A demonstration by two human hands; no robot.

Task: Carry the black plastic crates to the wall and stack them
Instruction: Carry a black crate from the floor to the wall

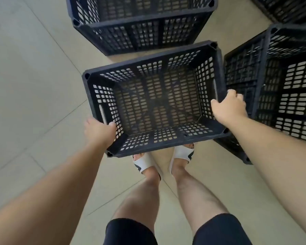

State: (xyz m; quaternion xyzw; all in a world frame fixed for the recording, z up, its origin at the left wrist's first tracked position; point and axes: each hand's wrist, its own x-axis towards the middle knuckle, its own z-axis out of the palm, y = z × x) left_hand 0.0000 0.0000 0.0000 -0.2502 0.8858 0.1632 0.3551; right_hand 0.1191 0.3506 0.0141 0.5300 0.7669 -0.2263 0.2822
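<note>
At left end of the crate [155,103], left hand [99,129] curls over the rim, thumb inside. It hangs above the feet [146,165]. Opp. side, right hand [230,105] grips the rim, fingers wrapped outside. Keep it level & clear of the stack [281,82] at right.

1. The black slotted plastic crate ahead [141,29] is cut off by the top edge.
2. The black plastic crate on the right [281,85] runs off the right edge.
3. Only a corner shows of the third black crate [290,9].
4. The fingertips of the left hand [99,129] and the right hand [229,105] are hidden behind the walls of the held black slotted plastic crate [154,99].
5. That crate covers the toes of the white sandals [145,163].
</note>
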